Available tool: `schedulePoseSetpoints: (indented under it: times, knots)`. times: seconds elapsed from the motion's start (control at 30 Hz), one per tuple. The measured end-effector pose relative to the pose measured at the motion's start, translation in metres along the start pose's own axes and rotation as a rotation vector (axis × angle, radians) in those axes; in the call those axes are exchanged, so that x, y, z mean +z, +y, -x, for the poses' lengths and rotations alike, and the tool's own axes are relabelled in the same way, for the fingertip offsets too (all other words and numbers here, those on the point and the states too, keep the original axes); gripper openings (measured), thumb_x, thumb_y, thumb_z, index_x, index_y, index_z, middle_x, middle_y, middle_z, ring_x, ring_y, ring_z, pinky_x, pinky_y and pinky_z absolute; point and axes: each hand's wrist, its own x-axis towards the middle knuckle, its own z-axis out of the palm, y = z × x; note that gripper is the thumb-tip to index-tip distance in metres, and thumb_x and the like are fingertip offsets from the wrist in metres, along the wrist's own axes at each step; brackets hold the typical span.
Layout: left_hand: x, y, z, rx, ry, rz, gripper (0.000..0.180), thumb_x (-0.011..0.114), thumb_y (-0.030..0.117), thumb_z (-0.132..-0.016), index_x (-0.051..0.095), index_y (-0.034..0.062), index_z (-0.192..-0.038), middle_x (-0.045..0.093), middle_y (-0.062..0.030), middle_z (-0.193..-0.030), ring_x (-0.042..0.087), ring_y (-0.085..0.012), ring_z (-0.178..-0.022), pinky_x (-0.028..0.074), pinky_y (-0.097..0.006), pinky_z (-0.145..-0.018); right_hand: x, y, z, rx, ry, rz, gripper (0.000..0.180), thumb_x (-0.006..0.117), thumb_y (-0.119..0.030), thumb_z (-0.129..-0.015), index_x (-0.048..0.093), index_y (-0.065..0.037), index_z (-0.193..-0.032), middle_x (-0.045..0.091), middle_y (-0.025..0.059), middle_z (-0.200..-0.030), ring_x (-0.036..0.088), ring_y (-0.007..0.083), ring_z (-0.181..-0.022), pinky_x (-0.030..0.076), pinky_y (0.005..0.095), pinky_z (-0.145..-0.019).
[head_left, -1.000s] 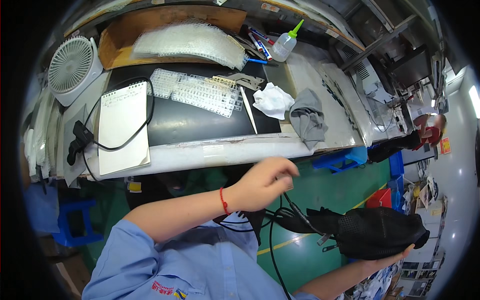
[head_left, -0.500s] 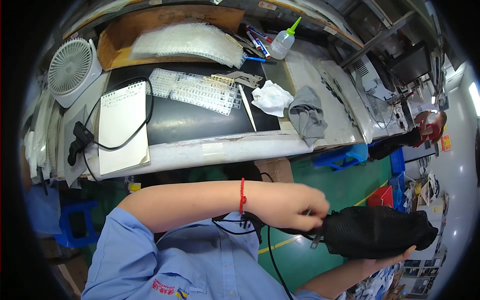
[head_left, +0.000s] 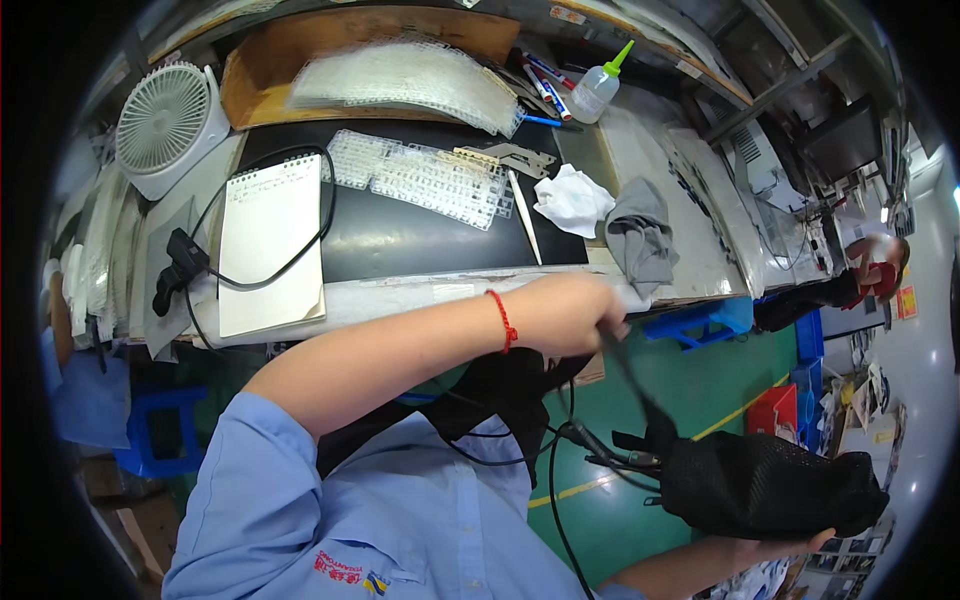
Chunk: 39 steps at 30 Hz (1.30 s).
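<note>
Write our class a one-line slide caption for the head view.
Beside a workbench, the left hand grips a black strap while the right hand supports a black mesh pouch.

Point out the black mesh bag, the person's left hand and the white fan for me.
Black mesh bag (head_left: 770, 487): head view, on the middle of its mesh side.
Left hand (head_left: 570, 314): head view, on the back of the hand.
White fan (head_left: 164, 118): head view, on its round front grille.

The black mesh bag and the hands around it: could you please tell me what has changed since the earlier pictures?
The left hand was at the black mesh bag half a second ago; it has drawn up and leftward, apparently gripping a dark strap that runs to the bag. The right hand still supports the bag from below.
</note>
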Motion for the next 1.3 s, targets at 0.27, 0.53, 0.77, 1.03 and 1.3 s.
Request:
schedulePoseSetpoints:
  times: [0.27, 0.53, 0.77, 1.03, 1.3]
  knots:
    - [0.011, -0.02, -0.011, -0.061, 0.517, 0.659, 0.025, 0.066, 0.024, -0.091, 0.054, 0.0042, -0.082, 0.059, -0.0012, -0.076, 0.054, -0.0071, -0.073, 0.045, -0.027, -0.061, -0.016, 0.0, -0.024, -0.018, -0.028, 0.058, 0.068, 0.053, -0.051, -0.089, 0.046, -0.003, -0.136, 0.047, 0.014, -0.139, 0.046, 0.0296, -0.127, 0.037, 0.0438, -0.109]
    - [0.012, 0.055, -0.022, 0.311, 0.269, 1.755, 0.05, 0.043, 0.055, -0.095, 0.055, 0.0066, -0.089, 0.058, -0.0051, -0.073, 0.06, -0.0185, -0.073, 0.048, -0.032, -0.079, -0.028, 0.008, -0.028, 0.124, -0.098, -0.001, 0.065, 0.053, -0.049, -0.09, 0.045, -0.005, -0.137, 0.046, 0.0141, -0.14, 0.047, 0.0302, -0.126, 0.038, 0.0466, -0.108]
    - [-0.053, 0.063, 0.044, -0.181, 0.165, 0.634, 0.022, 0.057, 0.024, -0.096, 0.059, 0.0034, -0.087, 0.059, -0.0011, -0.063, 0.054, -0.0078, -0.047, 0.041, -0.025, -0.042, -0.043, 0.007, -0.051, 0.081, -0.12, -0.04, 0.064, 0.06, -0.047, -0.086, 0.049, -0.006, -0.134, 0.049, 0.0144, -0.137, 0.05, 0.0324, -0.123, 0.041, 0.0474, -0.104]
    - [0.008, 0.059, 0.122, 0.062, -0.564, 0.662, 0.029, 0.049, 0.023, -0.1, 0.064, -0.0015, -0.096, 0.065, -0.0082, -0.078, 0.063, -0.0187, -0.073, 0.049, -0.032, -0.066, -0.031, 0.018, -0.066, 0.169, 0.043, 0.028, 0.064, 0.065, -0.047, -0.082, 0.052, -0.008, -0.131, 0.053, 0.012, -0.132, 0.052, 0.0323, -0.12, 0.042, 0.0488, -0.103]
    - [0.102, 0.062, 0.087, -0.069, -0.644, 0.385, 0.07, 0.035, 0.055, -0.098, 0.064, -0.0077, -0.09, 0.064, -0.0221, -0.083, 0.061, -0.0385, -0.08, 0.049, -0.042, -0.076, -0.004, 0.038, -0.079, 0.271, -0.418, -0.057, 0.073, 0.062, -0.05, -0.085, 0.04, -0.007, -0.141, 0.055, 0.0106, -0.127, 0.05, 0.0278, -0.118, 0.039, 0.0465, -0.103]
